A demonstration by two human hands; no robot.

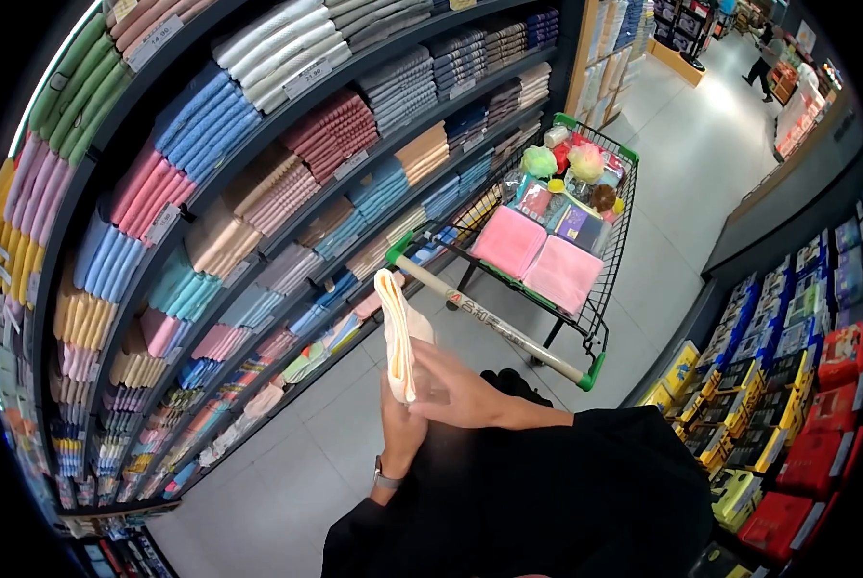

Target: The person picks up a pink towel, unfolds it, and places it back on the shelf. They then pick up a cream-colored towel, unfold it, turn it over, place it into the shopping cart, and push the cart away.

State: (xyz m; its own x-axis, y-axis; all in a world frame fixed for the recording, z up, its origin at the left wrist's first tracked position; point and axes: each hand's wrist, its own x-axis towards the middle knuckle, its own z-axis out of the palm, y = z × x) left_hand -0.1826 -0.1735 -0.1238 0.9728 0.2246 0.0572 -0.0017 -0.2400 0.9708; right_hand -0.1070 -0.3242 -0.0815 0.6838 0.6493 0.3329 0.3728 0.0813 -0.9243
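Note:
A folded cream towel [396, 332] is held upright in front of me, its layered edge facing the camera. My left hand [402, 429], with a grey watch [385, 478] on the wrist, grips the towel's lower end from below; its fingers are mostly hidden behind the cloth. From the right, my right hand [458, 390] is closed on the towel's lower side, slightly blurred. Beyond the towel stands a shopping cart [494, 321] holding two pink folded towels [508, 241], bath puffs [585, 162] and packaged goods. Neither hand touches the cart's handle.
Shelves [258, 197] of folded towels with price tags line the left side. To the right, a low rack [778, 385] carries boxed goods in yellow, black and red. The tiled aisle floor [682, 144] runs ahead, with a person [765, 63] far off.

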